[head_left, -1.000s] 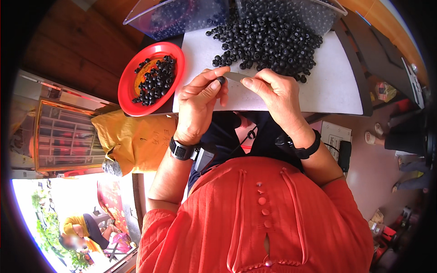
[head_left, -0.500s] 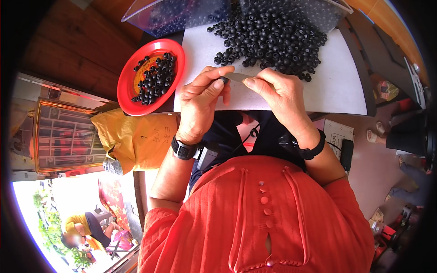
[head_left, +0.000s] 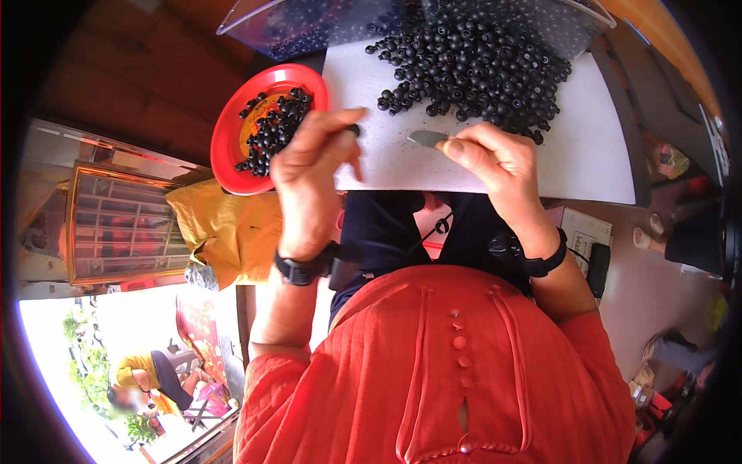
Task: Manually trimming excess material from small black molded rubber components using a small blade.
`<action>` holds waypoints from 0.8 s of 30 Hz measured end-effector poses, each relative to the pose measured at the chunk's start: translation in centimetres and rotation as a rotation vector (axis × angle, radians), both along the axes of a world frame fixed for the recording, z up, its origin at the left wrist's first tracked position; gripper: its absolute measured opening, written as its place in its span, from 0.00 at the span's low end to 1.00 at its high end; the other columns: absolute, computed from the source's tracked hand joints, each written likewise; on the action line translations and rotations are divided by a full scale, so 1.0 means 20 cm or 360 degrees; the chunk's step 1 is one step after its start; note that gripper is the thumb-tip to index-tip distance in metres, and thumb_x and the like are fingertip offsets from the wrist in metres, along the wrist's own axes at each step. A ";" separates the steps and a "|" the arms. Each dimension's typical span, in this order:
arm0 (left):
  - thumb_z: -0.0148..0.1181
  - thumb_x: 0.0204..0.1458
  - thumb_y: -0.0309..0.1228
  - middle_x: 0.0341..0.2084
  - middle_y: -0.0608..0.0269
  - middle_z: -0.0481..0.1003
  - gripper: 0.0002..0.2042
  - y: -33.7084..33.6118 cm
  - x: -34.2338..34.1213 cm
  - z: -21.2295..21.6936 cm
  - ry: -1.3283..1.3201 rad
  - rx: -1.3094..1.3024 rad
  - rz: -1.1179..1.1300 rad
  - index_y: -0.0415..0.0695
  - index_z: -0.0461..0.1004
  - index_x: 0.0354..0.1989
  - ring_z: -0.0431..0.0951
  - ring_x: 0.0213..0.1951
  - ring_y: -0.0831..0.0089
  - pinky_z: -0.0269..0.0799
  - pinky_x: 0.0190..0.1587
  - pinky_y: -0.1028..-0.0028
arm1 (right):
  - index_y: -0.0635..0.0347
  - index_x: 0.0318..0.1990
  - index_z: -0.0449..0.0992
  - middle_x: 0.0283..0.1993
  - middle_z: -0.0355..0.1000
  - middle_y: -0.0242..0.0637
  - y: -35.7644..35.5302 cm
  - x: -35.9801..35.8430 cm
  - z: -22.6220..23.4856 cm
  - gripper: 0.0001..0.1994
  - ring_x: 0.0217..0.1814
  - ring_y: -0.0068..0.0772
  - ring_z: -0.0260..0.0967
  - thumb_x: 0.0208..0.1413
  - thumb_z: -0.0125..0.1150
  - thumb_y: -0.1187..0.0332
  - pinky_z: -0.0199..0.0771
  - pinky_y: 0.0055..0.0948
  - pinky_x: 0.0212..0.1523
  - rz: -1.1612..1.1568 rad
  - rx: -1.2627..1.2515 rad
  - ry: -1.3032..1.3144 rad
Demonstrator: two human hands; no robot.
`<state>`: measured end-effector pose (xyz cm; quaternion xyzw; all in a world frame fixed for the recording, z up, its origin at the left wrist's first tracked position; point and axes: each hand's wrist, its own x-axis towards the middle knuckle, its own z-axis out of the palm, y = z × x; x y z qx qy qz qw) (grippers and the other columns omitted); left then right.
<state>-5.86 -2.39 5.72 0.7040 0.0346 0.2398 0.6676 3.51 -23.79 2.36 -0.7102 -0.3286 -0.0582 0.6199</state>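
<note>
My right hand pinches a small flat grey blade between thumb and fingers, its tip pointing left over the white board. Motion blurs my left hand, which is at the board's left side. One round black bead shows at its fingertips. Just left of that hand, partly covered by it, sits a red plate with a scattering of black beads. A big heap of similar round beads, several with holes, covers the far part of the board.
A clear plastic bin lies tipped at the back, with beads in and before it. Below the plate hangs a yellow bag. Another person sits outside at the lower left. A white box stands on the floor at right.
My left hand has drawn away from the blade, moving left toward the red plate with the bead. The right hand stays over the board, still gripping the blade.
</note>
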 end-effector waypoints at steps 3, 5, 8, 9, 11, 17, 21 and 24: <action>0.55 0.61 0.16 0.32 0.68 0.73 0.12 0.18 -0.02 0.09 0.0117 0.0371 0.0406 0.36 0.83 0.48 0.72 0.30 0.83 0.70 0.30 0.81 | 0.66 0.32 0.82 0.21 0.69 0.24 -0.05 0.01 0.03 0.13 0.24 0.12 0.58 0.62 0.70 0.64 0.57 0.21 0.24 -0.0038 0.0110 0.0088; 0.59 0.58 0.17 0.36 0.67 0.76 0.11 0.31 -0.02 0.07 0.0172 0.0599 0.0581 0.40 0.84 0.47 0.75 0.31 0.79 0.72 0.33 0.78 | 0.66 0.32 0.82 0.21 0.69 0.24 -0.04 0.00 0.03 0.13 0.24 0.11 0.58 0.62 0.70 0.64 0.57 0.19 0.24 -0.0033 0.0263 0.0192; 0.65 0.51 0.18 0.37 0.59 0.78 0.11 0.36 0.00 0.01 -0.0057 0.1438 0.0672 0.40 0.84 0.43 0.78 0.35 0.67 0.75 0.39 0.71 | 0.70 0.40 0.82 0.35 0.80 0.31 -0.08 -0.01 0.04 0.09 0.33 0.13 0.68 0.64 0.66 0.70 0.66 0.15 0.34 0.0003 0.0084 0.0214; 0.67 0.49 0.18 0.38 0.57 0.79 0.11 0.29 0.03 0.00 -0.0087 0.1497 0.0682 0.40 0.84 0.42 0.78 0.36 0.64 0.75 0.41 0.69 | 0.70 0.40 0.82 0.35 0.80 0.31 -0.08 0.00 0.03 0.09 0.33 0.13 0.68 0.64 0.66 0.70 0.66 0.15 0.34 -0.0009 0.0080 0.0210; 0.69 0.48 0.19 0.33 0.58 0.77 0.07 0.17 0.09 0.00 -0.0051 0.1218 0.0432 0.38 0.83 0.36 0.78 0.35 0.65 0.75 0.39 0.68 | 0.70 0.40 0.82 0.35 0.80 0.31 -0.08 0.00 0.02 0.09 0.33 0.13 0.68 0.64 0.66 0.70 0.67 0.15 0.34 -0.0011 0.0111 0.0172; 0.69 0.46 0.24 0.33 0.54 0.75 0.07 0.00 0.33 -0.09 -0.0078 0.1519 0.0178 0.39 0.82 0.34 0.77 0.40 0.53 0.76 0.40 0.57 | 0.70 0.40 0.82 0.34 0.80 0.32 -0.07 0.00 0.01 0.09 0.33 0.14 0.69 0.65 0.66 0.70 0.68 0.15 0.35 0.0013 0.0143 0.0190; 0.64 0.47 0.22 0.35 0.53 0.75 0.10 -0.03 0.37 -0.09 0.0008 0.1941 0.0262 0.38 0.80 0.39 0.77 0.42 0.50 0.76 0.44 0.58 | 0.66 0.35 0.83 0.21 0.68 0.23 -0.04 0.01 0.00 0.11 0.24 0.11 0.57 0.63 0.70 0.65 0.57 0.18 0.25 -0.0058 0.0305 0.0113; 0.63 0.48 0.22 0.35 0.53 0.76 0.09 -0.02 0.36 -0.10 0.0000 0.1977 0.0253 0.37 0.80 0.39 0.78 0.41 0.51 0.76 0.43 0.58 | 0.66 0.35 0.83 0.21 0.68 0.24 -0.04 0.01 0.01 0.11 0.23 0.11 0.57 0.63 0.70 0.65 0.57 0.19 0.24 -0.0083 0.0273 0.0111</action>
